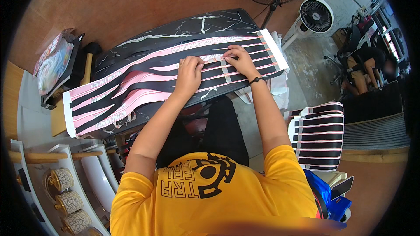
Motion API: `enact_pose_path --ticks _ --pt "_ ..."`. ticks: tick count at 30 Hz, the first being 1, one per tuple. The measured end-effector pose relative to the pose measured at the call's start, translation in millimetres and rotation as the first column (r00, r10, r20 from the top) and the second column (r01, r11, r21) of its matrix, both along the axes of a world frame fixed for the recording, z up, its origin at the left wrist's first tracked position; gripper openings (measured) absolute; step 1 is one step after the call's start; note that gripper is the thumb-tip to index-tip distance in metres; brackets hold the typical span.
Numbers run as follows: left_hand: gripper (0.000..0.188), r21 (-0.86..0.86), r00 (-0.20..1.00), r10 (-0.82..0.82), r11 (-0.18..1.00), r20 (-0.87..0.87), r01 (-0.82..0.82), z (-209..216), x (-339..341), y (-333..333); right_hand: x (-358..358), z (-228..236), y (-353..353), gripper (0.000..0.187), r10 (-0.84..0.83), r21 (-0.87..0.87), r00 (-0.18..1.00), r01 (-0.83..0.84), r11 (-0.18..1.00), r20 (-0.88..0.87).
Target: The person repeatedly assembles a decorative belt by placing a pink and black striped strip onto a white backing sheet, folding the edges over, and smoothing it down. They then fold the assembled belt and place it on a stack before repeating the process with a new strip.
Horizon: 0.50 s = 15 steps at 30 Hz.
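Long pink-and-black printed strips lie side by side across the table, some rippled and overlapping. White end bands join them at the left, and a wider white band lies across the right end. My left hand is over the middle of the strips, its fingers curled together and pressed on one printed strip. Just to its right, my right hand pinches at the same strip with thumb and forefinger. A pale tape-like band crosses the strips beside my right hand. The fingertips partly hide what they grip.
The black marble-patterned table holds the strips. More banded strips lie at the right. Two fans stand beyond the table. A shelf with patterned jars is at lower left. Another person bends over at far right.
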<state>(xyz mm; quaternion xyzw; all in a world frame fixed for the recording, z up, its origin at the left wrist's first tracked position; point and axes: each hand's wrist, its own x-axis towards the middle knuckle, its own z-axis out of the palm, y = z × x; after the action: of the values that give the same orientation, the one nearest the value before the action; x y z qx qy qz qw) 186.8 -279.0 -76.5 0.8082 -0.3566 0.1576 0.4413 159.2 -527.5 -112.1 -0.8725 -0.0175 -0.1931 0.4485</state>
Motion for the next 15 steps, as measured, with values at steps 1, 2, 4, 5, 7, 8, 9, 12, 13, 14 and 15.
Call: enact_pose_path --ticks 1,2,4,5,7,8,9,12,13,14,15 --pt "0.005 -0.003 1.0 -0.002 1.0 0.031 0.003 4.6 -0.4 0.7 0.7 -1.6 1.3 0.01 -0.006 0.0 1.0 0.006 1.0 -0.015" --pt "0.006 0.038 0.999 -0.007 0.999 0.038 0.005 8.8 -1.1 2.1 1.6 -3.2 2.7 0.01 -0.014 0.001 0.999 0.014 1.0 -0.029" --pt "0.006 0.118 0.998 -0.015 0.993 0.056 0.008 16.5 -2.2 4.6 5.4 -5.7 5.1 0.01 -0.04 -0.012 0.999 0.04 0.999 -0.019" --pt "0.007 0.145 0.997 -0.028 0.989 0.075 0.016 18.8 -5.6 5.5 6.6 -7.3 5.6 0.01 -0.058 -0.025 0.998 0.059 0.998 0.005" --pt "0.009 0.215 0.994 -0.057 0.976 0.095 0.036 21.2 -16.5 7.9 9.0 -10.0 5.6 0.011 -0.069 -0.052 0.997 0.071 0.996 0.042" --pt "0.009 0.19 0.994 -0.05 0.981 0.096 0.031 22.2 -22.5 9.4 9.5 -11.5 5.4 0.011 -0.07 -0.021 0.997 0.071 0.997 0.041" --pt "0.01 0.181 0.995 -0.044 0.983 0.087 0.028 23.1 -28.7 11.1 10.3 -13.1 5.0 0.011 -0.073 0.009 0.997 0.073 0.997 0.039" --pt "0.01 0.157 0.998 -0.033 0.987 0.055 0.024 25.6 -46.7 18.3 12.9 -17.2 6.1 0.01 -0.102 -0.057 0.99 0.108 0.993 0.093" --pt "0.01 0.149 0.999 -0.032 0.988 0.044 0.025 26.4 -51.7 21.0 14.2 -17.7 6.9 0.01 -0.117 -0.107 0.986 0.13 0.986 0.118" --pt "0.01 0.142 0.999 -0.031 0.99 0.036 0.025 27.4 -55.5 24.0 15.6 -17.6 8.0 0.009 -0.139 -0.152 0.982 0.158 0.976 0.125" --pt "0.009 0.127 0.997 -0.013 0.992 0.074 0.003 28.2 -59.6 27.3 15.5 -16.5 7.9 0.008 -0.146 -0.154 0.98 0.167 0.974 0.138"
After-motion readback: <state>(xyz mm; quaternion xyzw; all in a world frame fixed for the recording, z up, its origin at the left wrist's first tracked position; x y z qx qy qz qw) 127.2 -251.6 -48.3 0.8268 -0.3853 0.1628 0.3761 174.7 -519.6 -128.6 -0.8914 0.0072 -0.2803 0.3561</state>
